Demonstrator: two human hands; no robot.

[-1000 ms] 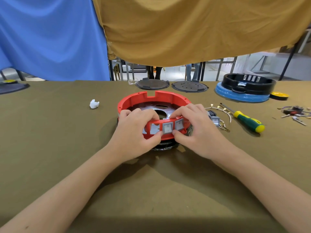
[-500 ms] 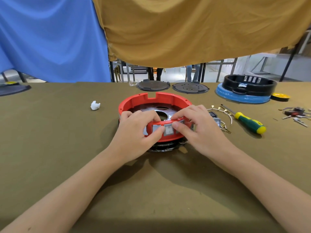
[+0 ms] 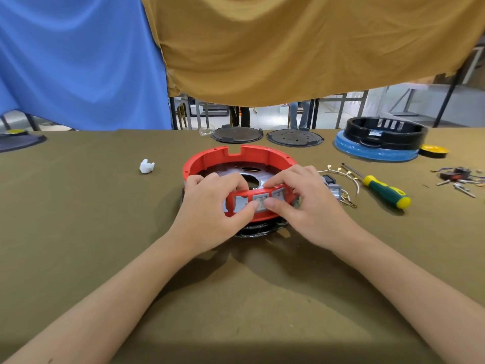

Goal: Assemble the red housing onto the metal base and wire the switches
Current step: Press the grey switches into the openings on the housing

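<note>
The round red housing (image 3: 207, 160) sits over the shiny metal base (image 3: 237, 177) at the table's middle. Grey rocker switches (image 3: 260, 197) sit in openings of its near wall. My left hand (image 3: 210, 214) grips that wall from the left, fingers hooked over the rim, thumb on the front. My right hand (image 3: 307, 206) holds it from the right, fingers over the rim, thumb pressing beside the middle switch. Both thumbs nearly meet below that switch. Loose switches (image 3: 334, 189) and wires (image 3: 338, 170) with terminals lie just right of the housing.
A green-and-yellow screwdriver (image 3: 380, 189) lies to the right. Behind it stands a black housing on a blue base (image 3: 378, 151), with a yellow disc (image 3: 433, 150). Two dark round plates (image 3: 237, 134) lie at the far edge. A white crumpled scrap (image 3: 146, 166) lies at left. Small parts (image 3: 459, 177) lie far right.
Both hands stay on the near wall of the housing. The thumbs have shifted closer together over the middle switch.
</note>
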